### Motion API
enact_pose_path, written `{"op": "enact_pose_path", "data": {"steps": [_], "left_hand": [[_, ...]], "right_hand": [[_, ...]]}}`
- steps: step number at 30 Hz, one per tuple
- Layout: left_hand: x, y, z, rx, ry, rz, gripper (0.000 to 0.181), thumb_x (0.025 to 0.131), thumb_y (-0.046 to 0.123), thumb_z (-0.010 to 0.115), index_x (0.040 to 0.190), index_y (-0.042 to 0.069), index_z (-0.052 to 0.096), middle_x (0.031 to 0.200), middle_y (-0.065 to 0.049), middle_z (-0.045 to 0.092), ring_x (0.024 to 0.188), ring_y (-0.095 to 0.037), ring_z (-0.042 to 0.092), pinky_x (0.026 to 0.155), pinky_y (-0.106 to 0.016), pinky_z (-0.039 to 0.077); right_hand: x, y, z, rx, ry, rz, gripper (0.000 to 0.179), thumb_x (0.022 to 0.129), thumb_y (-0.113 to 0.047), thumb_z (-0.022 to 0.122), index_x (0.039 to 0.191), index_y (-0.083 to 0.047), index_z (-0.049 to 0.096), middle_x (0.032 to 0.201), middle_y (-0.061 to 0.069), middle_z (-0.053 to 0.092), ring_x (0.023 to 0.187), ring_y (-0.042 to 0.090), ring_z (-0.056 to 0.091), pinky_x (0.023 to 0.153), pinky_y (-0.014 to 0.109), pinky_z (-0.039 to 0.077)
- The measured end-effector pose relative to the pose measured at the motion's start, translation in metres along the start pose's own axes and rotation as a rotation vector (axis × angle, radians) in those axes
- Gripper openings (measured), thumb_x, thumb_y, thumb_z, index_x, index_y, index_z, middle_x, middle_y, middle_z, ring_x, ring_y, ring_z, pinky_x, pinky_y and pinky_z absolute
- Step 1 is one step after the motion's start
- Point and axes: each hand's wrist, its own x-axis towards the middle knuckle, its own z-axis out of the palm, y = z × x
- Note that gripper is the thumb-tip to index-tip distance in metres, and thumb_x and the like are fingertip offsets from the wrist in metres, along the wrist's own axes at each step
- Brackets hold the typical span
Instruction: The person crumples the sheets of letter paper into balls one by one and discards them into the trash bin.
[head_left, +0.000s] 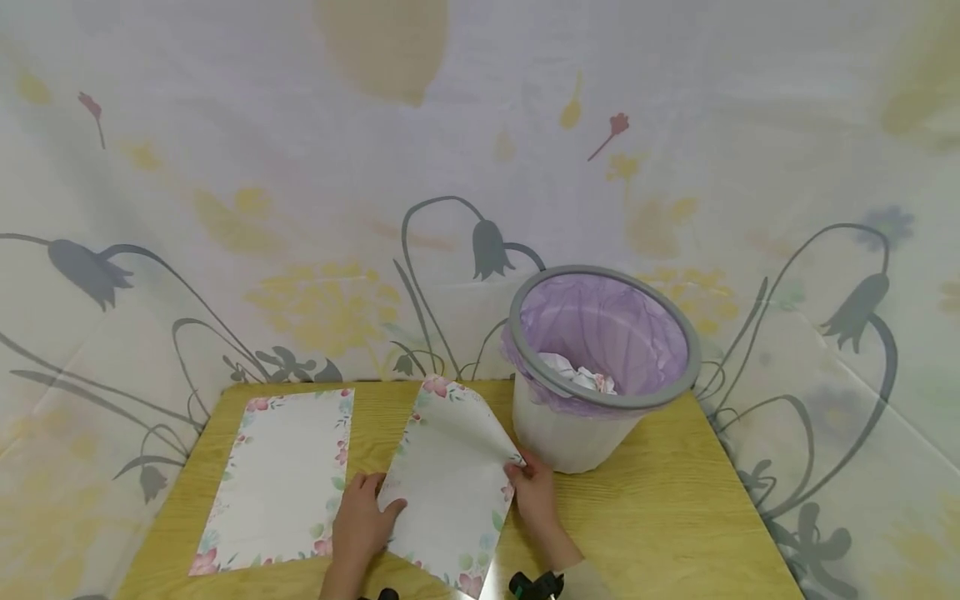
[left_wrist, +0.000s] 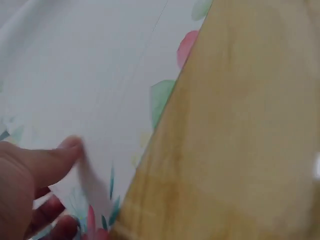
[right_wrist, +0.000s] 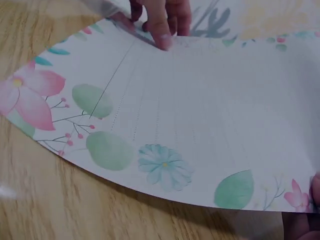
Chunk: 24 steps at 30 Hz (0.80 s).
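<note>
A sheet of floral-bordered paper (head_left: 450,479) is lifted at a slant off the table, its right side bent upward. My left hand (head_left: 362,521) pinches its left edge, thumb on top and fingers beneath; the left wrist view shows this thumb (left_wrist: 55,160) lying over the paper. On the opposite edge my right hand (head_left: 536,496) pinches the paper between thumb and fingers. Only a bit of the right hand (right_wrist: 300,227) enters the right wrist view, at its lower right corner. Faint ruled lines run across the sheet (right_wrist: 210,100).
Another floral-bordered sheet (head_left: 281,479) lies flat on the wooden table (head_left: 660,517), left of my left hand. Behind my right hand stands a white bin (head_left: 551,437) with a grey rim and purple liner, holding crumpled paper (head_left: 577,375). A flower-printed cloth (head_left: 300,167) hangs behind.
</note>
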Motion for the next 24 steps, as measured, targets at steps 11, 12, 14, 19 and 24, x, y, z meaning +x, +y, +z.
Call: {"op": "enact_pose_path", "data": {"steps": [11,12,14,19,24], "left_hand": [[-0.015,-0.010,-0.002,-0.436,0.275,0.000,0.012,0.086,0.008,0.080,0.097,0.006,0.075,0.077,0.002,0.065,0.060,-0.009,0.057,0.052,-0.022,0.048],[-0.016,-0.009,-0.003,-0.457,0.298,0.011,0.010,0.086,0.008,0.079,0.096,0.007,0.076,0.077,0.002,0.066,0.061,-0.008,0.058,0.053,-0.022,0.048],[-0.016,-0.007,-0.006,-0.460,0.329,0.026,0.008,0.088,0.009,0.078,0.096,0.008,0.077,0.080,0.002,0.069,0.067,-0.007,0.060,0.057,-0.020,0.049],[-0.017,0.000,-0.013,-0.475,0.362,0.089,0.007,0.088,0.008,0.077,0.095,0.006,0.077,0.085,0.001,0.074,0.075,-0.005,0.064,0.063,-0.017,0.049],[-0.019,0.006,-0.016,-0.551,0.381,0.231,0.011,0.084,-0.001,0.078,0.090,0.007,0.078,0.079,0.001,0.073,0.064,-0.006,0.063,0.060,-0.015,0.050]], "right_hand": [[-0.003,0.014,0.004,-0.079,0.131,-0.040,0.050,0.089,0.002,0.070,0.136,0.010,0.054,0.126,0.024,0.063,0.115,0.033,0.060,0.095,0.038,0.050],[-0.003,0.013,0.003,-0.098,0.120,-0.055,0.055,0.087,0.003,0.071,0.139,0.007,0.053,0.134,0.023,0.058,0.124,0.034,0.054,0.102,0.042,0.046],[-0.003,0.009,0.003,-0.125,0.092,-0.079,0.063,0.085,0.005,0.072,0.144,0.003,0.049,0.145,0.020,0.050,0.132,0.034,0.047,0.106,0.045,0.041],[-0.007,-0.007,0.004,-0.079,0.033,-0.126,0.068,0.085,0.015,0.066,0.148,0.007,0.040,0.149,0.026,0.042,0.122,0.038,0.053,0.088,0.036,0.055],[-0.016,-0.036,0.006,-0.066,0.032,-0.191,0.053,0.088,0.012,0.067,0.137,0.016,0.047,0.138,0.033,0.050,0.109,0.040,0.060,0.071,0.029,0.059]]}}
